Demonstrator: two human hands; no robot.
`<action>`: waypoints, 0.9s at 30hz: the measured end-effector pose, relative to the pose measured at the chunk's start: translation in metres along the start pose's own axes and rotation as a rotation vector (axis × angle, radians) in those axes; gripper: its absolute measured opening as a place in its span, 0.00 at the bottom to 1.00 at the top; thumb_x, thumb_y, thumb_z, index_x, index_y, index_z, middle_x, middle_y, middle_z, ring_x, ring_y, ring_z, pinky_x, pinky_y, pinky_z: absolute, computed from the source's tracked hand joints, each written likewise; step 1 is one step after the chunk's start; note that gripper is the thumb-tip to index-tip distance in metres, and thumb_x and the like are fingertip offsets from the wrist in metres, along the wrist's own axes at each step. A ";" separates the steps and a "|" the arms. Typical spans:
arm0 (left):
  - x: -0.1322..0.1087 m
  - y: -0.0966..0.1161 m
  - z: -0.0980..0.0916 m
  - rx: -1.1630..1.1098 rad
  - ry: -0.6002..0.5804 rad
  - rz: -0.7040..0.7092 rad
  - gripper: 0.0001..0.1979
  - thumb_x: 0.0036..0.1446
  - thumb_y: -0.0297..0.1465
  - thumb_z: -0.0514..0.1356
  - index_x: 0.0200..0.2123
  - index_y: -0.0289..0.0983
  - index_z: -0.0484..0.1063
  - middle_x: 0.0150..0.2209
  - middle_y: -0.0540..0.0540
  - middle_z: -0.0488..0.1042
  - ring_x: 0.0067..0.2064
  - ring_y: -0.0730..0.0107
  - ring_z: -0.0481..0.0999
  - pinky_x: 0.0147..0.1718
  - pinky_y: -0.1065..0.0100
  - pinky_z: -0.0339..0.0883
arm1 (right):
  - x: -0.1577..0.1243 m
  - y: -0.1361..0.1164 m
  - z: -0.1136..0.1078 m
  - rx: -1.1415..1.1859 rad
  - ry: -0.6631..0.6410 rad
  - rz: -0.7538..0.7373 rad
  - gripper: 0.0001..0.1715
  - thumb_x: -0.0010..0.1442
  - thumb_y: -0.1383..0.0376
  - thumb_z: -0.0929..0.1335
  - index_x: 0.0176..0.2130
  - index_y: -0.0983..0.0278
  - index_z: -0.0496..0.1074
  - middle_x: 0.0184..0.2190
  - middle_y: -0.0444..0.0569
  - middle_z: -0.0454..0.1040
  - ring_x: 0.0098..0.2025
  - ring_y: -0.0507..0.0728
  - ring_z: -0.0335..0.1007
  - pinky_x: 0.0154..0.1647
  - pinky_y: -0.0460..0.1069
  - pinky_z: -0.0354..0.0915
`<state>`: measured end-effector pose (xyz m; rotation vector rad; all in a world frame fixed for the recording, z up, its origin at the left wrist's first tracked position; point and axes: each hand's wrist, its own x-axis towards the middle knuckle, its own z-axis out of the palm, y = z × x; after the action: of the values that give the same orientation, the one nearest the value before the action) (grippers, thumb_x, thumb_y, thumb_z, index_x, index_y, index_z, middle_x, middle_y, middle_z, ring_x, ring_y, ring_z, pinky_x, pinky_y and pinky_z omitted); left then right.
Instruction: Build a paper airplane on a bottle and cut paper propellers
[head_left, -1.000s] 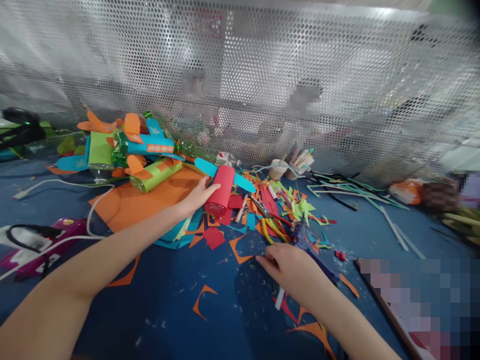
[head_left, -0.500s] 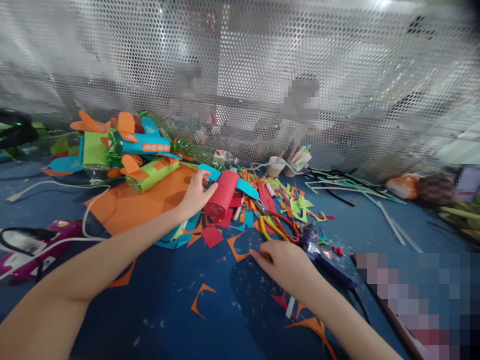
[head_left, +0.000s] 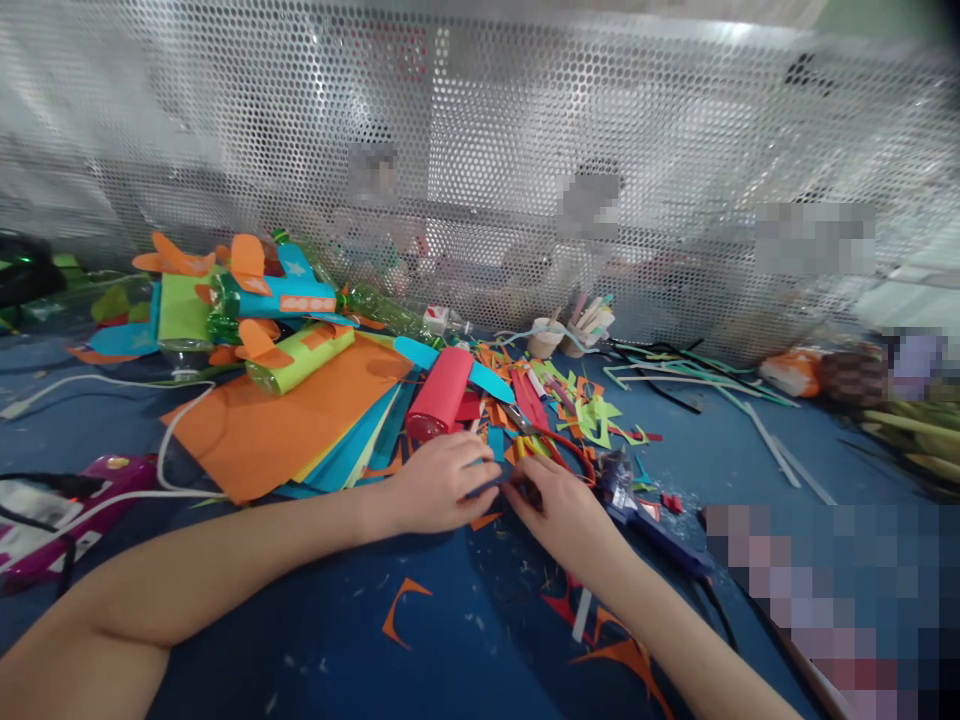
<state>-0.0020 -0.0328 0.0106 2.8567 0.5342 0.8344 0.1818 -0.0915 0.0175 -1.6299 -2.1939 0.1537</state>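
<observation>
My left hand (head_left: 450, 482) reaches over the blue table with its fingers loosely bent and apart, just in front of a bottle wrapped in red paper (head_left: 441, 388) with blue paper wings (head_left: 491, 381). Nothing shows in it. Close to its fingertips is my right hand (head_left: 555, 500), fingers curled together. Whatever they hold, if anything, is hidden. Behind the right hand lie the scissors (head_left: 574, 452) with red and yellow handles, partly covered by it. An orange paper scrap (head_left: 486, 521) lies beneath the hands, partly hidden.
Wrapped bottle planes (head_left: 289, 293) and orange paper sheets (head_left: 300, 425) stand at left. Cut scraps (head_left: 596, 415) spread behind the hands. A blue glue gun (head_left: 660, 535) lies right. Paper cups (head_left: 545, 338) stand by the perforated metal screen (head_left: 480, 150). A purple device (head_left: 112, 490) with cables sits left.
My left hand has let go of the red-wrapped bottle and come down and right, close to my right hand. My right hand has moved slightly up, and its fingers stay curled.
</observation>
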 end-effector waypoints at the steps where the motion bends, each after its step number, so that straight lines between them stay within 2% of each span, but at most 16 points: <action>1: -0.002 0.002 0.005 -0.025 -0.023 0.017 0.14 0.59 0.33 0.50 0.43 0.33 0.70 0.41 0.38 0.71 0.45 0.61 0.68 0.47 0.59 0.62 | 0.001 0.003 0.001 0.026 0.019 -0.002 0.06 0.59 0.66 0.62 0.36 0.63 0.68 0.34 0.50 0.71 0.37 0.57 0.69 0.38 0.50 0.64; 4: -0.005 0.003 0.015 -0.047 -0.054 0.013 0.15 0.59 0.34 0.50 0.43 0.31 0.70 0.43 0.38 0.71 0.46 0.60 0.68 0.47 0.60 0.63 | 0.002 0.009 0.000 0.029 0.074 -0.016 0.13 0.59 0.70 0.60 0.44 0.64 0.68 0.42 0.53 0.71 0.45 0.59 0.67 0.48 0.54 0.62; 8: -0.005 0.000 0.017 -0.030 -0.022 -0.051 0.15 0.58 0.36 0.51 0.41 0.33 0.72 0.43 0.38 0.71 0.47 0.58 0.68 0.46 0.59 0.64 | 0.011 0.013 -0.005 -0.095 0.103 -0.017 0.17 0.61 0.69 0.57 0.47 0.65 0.67 0.44 0.55 0.71 0.47 0.60 0.66 0.50 0.55 0.60; 11: -0.005 0.001 0.015 -0.037 -0.034 -0.016 0.15 0.59 0.37 0.51 0.41 0.34 0.72 0.43 0.38 0.71 0.47 0.59 0.68 0.46 0.58 0.63 | 0.031 0.020 -0.009 -0.266 -0.024 0.078 0.17 0.62 0.66 0.57 0.47 0.68 0.67 0.42 0.58 0.73 0.46 0.62 0.68 0.49 0.55 0.60; 13: -0.005 0.002 0.013 -0.035 -0.030 0.009 0.15 0.59 0.37 0.50 0.40 0.34 0.72 0.42 0.39 0.71 0.47 0.59 0.68 0.46 0.58 0.63 | 0.050 0.030 -0.011 -0.318 -0.113 0.174 0.14 0.61 0.66 0.60 0.42 0.69 0.69 0.38 0.59 0.74 0.43 0.61 0.70 0.44 0.52 0.62; 17: -0.007 0.003 0.012 -0.025 -0.023 0.040 0.16 0.60 0.38 0.50 0.39 0.34 0.72 0.41 0.39 0.72 0.45 0.60 0.69 0.46 0.60 0.63 | 0.083 0.053 -0.015 -0.358 -0.099 0.288 0.12 0.59 0.66 0.61 0.38 0.71 0.71 0.39 0.65 0.74 0.43 0.65 0.71 0.40 0.53 0.62; 19: -0.007 0.003 0.012 -0.020 -0.021 0.049 0.16 0.60 0.38 0.50 0.39 0.33 0.72 0.40 0.39 0.72 0.45 0.60 0.69 0.46 0.60 0.63 | 0.091 0.061 -0.016 -0.349 -0.111 0.321 0.12 0.55 0.64 0.65 0.36 0.71 0.71 0.37 0.63 0.75 0.40 0.65 0.72 0.37 0.52 0.62; 23: -0.006 0.003 0.012 -0.016 -0.013 0.060 0.15 0.59 0.38 0.51 0.38 0.34 0.72 0.39 0.40 0.72 0.44 0.61 0.70 0.45 0.62 0.65 | 0.092 0.067 -0.013 -0.316 -0.093 0.360 0.15 0.52 0.62 0.68 0.38 0.70 0.71 0.36 0.59 0.76 0.39 0.63 0.73 0.35 0.50 0.62; 27: -0.005 0.004 0.012 -0.003 -0.011 0.052 0.16 0.59 0.38 0.50 0.38 0.33 0.72 0.39 0.40 0.72 0.43 0.61 0.70 0.46 0.61 0.64 | 0.089 0.068 -0.006 -0.296 -0.035 0.404 0.18 0.56 0.58 0.64 0.41 0.70 0.69 0.39 0.61 0.75 0.40 0.63 0.72 0.36 0.51 0.62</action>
<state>0.0018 -0.0387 -0.0012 2.8826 0.4596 0.8255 0.2232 0.0123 0.0236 -2.2386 -1.9552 -0.0340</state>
